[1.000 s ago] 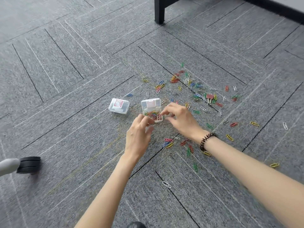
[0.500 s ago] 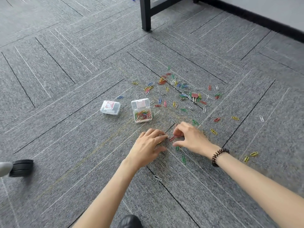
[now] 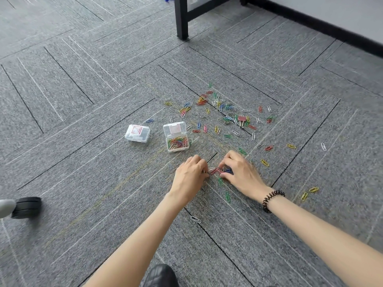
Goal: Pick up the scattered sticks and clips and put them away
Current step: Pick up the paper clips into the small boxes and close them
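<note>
- While both hands worked at the open box [image 3: 176, 137] a second ago, they are now low on the carpet [image 3: 83, 183] nearer the person, gathering a small bunch of clips [image 3: 216, 170] between them.
- Half a second back the left hand [image 3: 189, 177] lay flatter with fingers spread; now its fingers curl in toward the bunch, pinching at clips, though exactly what it holds I cannot tell.
- The right hand [image 3: 240, 172], a coiled band [image 3: 272, 200] on its wrist, has thumb and fingers closed on red and blue clips against the floor.
- The open box sits just beyond the hands, part full of coloured clips, its lid tipped back; a shut box [image 3: 137, 133] lies to its left, apart from it.
- Most scattered clips [image 3: 223, 112] lie beyond and right of the open box, with a red binder clip [image 3: 241, 119] among them; stray ones reach far right [image 3: 323, 146] and close in [image 3: 195, 219].
- A black table leg [image 3: 181, 17] stands far ahead, a dark skirting [image 3: 323, 23] runs along the wall at upper right, and a chair wheel [image 3: 27, 207] sits at the left edge.
- Bare carpet lies wide on the left and in front of the boxes.
- A black shoe [image 3: 160, 275] shows at the bottom edge.
</note>
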The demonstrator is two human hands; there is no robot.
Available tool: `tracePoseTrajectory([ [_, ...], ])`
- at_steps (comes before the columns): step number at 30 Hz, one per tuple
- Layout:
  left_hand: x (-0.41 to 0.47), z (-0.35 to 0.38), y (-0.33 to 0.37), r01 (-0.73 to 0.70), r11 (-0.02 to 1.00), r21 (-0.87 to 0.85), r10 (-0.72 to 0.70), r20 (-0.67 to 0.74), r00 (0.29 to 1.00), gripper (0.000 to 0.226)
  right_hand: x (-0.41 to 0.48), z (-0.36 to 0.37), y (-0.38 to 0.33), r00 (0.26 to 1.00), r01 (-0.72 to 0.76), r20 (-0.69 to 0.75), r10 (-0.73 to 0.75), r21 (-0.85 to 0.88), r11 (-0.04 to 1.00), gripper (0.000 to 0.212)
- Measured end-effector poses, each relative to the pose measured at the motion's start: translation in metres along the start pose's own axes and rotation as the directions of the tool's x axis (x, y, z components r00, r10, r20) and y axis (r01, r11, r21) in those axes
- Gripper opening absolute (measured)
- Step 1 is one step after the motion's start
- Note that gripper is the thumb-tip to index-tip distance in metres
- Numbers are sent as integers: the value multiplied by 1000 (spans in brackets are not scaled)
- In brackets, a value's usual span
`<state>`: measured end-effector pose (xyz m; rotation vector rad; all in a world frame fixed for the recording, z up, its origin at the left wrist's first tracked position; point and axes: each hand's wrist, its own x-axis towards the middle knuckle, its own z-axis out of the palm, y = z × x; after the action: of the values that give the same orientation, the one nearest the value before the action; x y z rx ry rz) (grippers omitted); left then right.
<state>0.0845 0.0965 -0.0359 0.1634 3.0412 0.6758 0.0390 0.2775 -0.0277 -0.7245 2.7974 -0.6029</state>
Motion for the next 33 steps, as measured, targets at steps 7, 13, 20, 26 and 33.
tracePoseTrajectory([
  [7,9,0,1,8,1000,-23,-7,51,999,21,2,-2,7,998,5,61,-8,51,999,49],
  [13,6,-2,6,-23,999,-36,24,45,999,17,-3,2,8,1000,3,17,-2,-2,1000,18],
  [20,13,2,12,58,996,-71,-52,82,995,26,-4,2,11,994,-95,69,89,98,991,25],
  [26,23,4,21,150,983,-107,-135,135,982,17,2,0,8,971,-211,130,199,90,973,18],
  [33,35,-2,27,26,999,38,-33,219,975,15,10,-4,1,950,-241,202,238,-10,971,11],
])
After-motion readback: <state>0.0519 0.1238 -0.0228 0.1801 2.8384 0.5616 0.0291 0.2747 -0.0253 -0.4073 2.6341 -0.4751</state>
